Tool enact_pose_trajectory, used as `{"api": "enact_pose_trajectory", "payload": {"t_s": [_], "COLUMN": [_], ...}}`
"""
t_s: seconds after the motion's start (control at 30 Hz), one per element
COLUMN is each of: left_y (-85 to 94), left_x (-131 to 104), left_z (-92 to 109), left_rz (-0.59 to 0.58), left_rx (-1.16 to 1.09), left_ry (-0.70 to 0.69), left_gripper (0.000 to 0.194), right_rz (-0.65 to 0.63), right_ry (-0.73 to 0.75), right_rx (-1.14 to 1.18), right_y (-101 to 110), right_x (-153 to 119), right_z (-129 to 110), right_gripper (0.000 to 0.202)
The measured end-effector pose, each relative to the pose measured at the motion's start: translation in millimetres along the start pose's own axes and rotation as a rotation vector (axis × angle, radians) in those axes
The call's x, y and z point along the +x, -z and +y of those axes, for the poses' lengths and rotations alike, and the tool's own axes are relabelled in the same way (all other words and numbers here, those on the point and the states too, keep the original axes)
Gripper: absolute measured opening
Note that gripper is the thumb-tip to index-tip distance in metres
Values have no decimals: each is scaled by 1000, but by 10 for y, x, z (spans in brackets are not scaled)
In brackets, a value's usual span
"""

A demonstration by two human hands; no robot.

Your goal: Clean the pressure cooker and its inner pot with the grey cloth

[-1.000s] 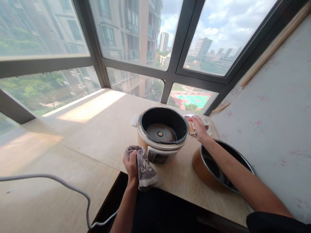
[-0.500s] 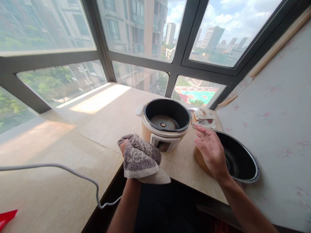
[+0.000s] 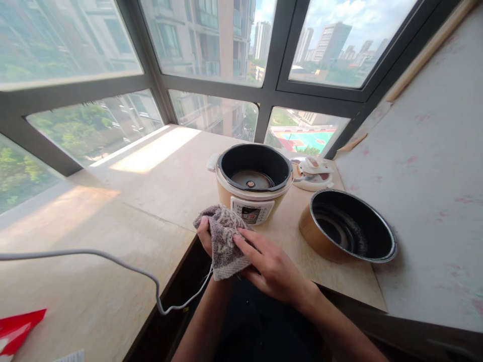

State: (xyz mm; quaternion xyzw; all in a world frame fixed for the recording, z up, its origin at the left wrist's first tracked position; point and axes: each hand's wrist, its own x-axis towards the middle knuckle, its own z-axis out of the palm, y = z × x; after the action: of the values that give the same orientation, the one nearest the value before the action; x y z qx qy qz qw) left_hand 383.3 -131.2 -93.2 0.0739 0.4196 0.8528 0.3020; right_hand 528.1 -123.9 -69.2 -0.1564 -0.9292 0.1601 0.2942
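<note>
A grey-brown patterned towel [image 3: 226, 246] is bunched in my left hand [image 3: 204, 235], whose thumb shows at the towel's left side while the cloth hides most of the fingers. From the right, my right hand [image 3: 273, 266] closes on the same towel, fingers over its top and thumb beneath. Just beyond both hands stands the cooker [image 3: 249, 201], a beige body with a front control panel, no lid on, its dark inside showing. To its right, a gold-brown inner pot [image 3: 320, 236] with a black interior sits tilted on the counter.
The white cooker lid [image 3: 314, 173] lies behind the pot. A grey cable [image 3: 113, 259] crosses the counter [image 3: 151, 241] at the left and hangs over its edge. A red packet [image 3: 22, 329] is at the lower left. Windows and a papered wall surround the counter.
My right hand has moved left from in front of the pot and taken hold of the towel. The pot now shows unobstructed. The view has shifted slightly.
</note>
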Motion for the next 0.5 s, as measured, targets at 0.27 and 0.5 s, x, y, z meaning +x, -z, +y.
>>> {"api": "enact_pose_trajectory", "payload": {"t_s": [0.27,0.5], "left_y": [-53,283], "left_x": [-280,-266], "left_z": [143,-86], "left_rz": [-263,-585], "left_rx": [-239,-198], "left_ry": [521,883], "left_gripper": [64,69], "right_rz": [228,403], "right_ry": [-435,-891], "right_rx": [603,1232], "right_y": [314,312], "right_x": [-32,-12], "right_z": [50,71], "right_gripper": [25,29]}}
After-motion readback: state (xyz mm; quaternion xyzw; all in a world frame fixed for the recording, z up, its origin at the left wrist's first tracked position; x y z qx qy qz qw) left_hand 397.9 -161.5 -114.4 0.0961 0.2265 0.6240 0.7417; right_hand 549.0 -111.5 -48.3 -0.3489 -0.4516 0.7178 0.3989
